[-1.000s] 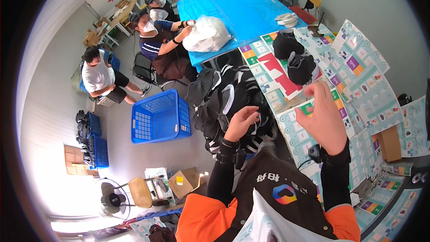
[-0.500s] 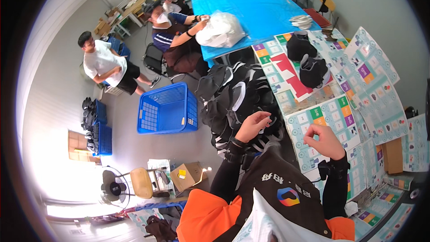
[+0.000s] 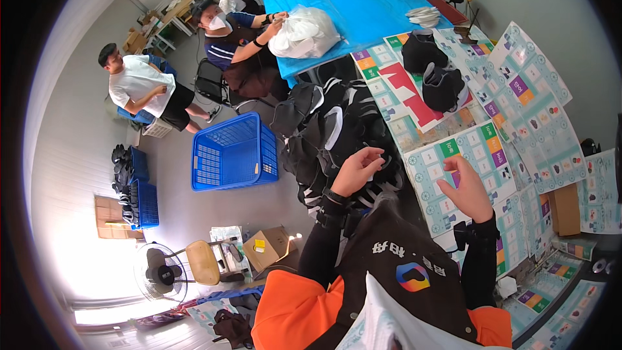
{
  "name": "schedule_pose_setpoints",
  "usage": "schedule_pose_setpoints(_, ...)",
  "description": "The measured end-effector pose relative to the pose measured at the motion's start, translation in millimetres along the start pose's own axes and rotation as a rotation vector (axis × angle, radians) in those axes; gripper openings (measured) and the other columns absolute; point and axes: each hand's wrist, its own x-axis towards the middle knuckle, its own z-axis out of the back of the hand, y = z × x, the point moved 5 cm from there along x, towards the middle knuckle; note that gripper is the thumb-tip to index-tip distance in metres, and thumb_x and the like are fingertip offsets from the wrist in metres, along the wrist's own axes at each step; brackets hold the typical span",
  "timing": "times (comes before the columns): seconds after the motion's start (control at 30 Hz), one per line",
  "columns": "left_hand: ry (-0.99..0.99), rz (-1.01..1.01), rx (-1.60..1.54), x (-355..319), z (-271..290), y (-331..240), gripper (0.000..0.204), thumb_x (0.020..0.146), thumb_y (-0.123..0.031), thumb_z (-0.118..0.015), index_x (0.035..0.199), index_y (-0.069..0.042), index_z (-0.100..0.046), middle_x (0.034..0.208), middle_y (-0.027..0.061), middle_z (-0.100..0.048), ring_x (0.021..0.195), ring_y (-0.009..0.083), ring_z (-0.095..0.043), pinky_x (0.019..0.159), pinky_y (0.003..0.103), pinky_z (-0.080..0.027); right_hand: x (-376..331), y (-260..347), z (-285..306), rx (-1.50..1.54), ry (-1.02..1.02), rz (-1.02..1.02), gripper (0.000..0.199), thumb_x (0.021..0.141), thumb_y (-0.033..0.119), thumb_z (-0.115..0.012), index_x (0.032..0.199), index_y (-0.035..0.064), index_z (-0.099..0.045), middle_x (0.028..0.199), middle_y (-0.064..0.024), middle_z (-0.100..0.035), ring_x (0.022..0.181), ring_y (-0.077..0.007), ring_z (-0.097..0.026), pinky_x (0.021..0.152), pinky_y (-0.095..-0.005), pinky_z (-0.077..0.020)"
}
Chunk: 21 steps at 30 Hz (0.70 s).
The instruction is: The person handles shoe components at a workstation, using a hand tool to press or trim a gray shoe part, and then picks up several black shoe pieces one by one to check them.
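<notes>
Black-strapped left hand point(image 3: 356, 173): centre of the frame; fingers half curled, thumb and forefinger parted by a narrow gap; no object visible in the grip.
Right hand point(image 3: 472, 193): right of centre; fingers loosely bent, thumb well apart from forefinger; no object visible in the grip.
Black fabric pile point(image 3: 330, 131): centre of the frame, directly beyond the left hand; heaped pieces, some with white edges; contact with the left fingertips cannot be determined.
Printed sheet point(image 3: 433, 196): right of centre, behind the right hand in view; contact cannot be determined.
Two black cap-shaped pieces point(image 3: 443, 91): upper right, side by side on printed paper, next to a red patch point(image 3: 409, 98).
Blue-covered table point(image 3: 372, 3): top centre; carries a white plastic bag point(image 3: 303, 34) at its near left corner, gripped by a seated co-worker point(image 3: 228, 48).
Blue basket point(image 3: 267, 155): left of centre, on the floor, near the pile.
White-shirted person point(image 3: 137, 83): upper left.
Fan point(image 3: 162, 271): lower left, beside a chair point(image 3: 203, 263).
</notes>
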Motion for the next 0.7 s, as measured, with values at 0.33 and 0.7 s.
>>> schedule_pose_setpoints(0.33, 0.094, 0.040, 0.012, -10, -24, 7, 0.033, 0.101, -0.015, -0.062, 0.128, 0.002, -0.058, 0.107, 0.0079, -0.070, 0.095, 0.0125, -0.067, 0.086, 0.027, -0.053, 1, -11, -4, -0.071, -0.086, -0.069, 0.064, 0.085, 0.021, -0.077, 0.135, -0.0040, -0.046, 0.123, -0.0224, -0.056, 0.120, -0.0368, -0.056, 0.101, -0.0416, -0.0458)
schedule_pose_setpoints(0.7, 0.093, 0.015, 0.040, -15, -29, 1, 0.034, 0.101, -0.015, -0.063, 0.129, 0.002, -0.059, 0.105, 0.0069, -0.071, 0.094, 0.0120, -0.067, 0.086, 0.026, -0.053, 6, 72, 38, -0.018, -0.237, -0.207, 0.048, 0.082, 0.005, -0.073, 0.123, 0.0030, -0.049, 0.122, -0.0152, -0.051, 0.113, -0.0287, -0.056, 0.084, -0.0341, -0.0532)
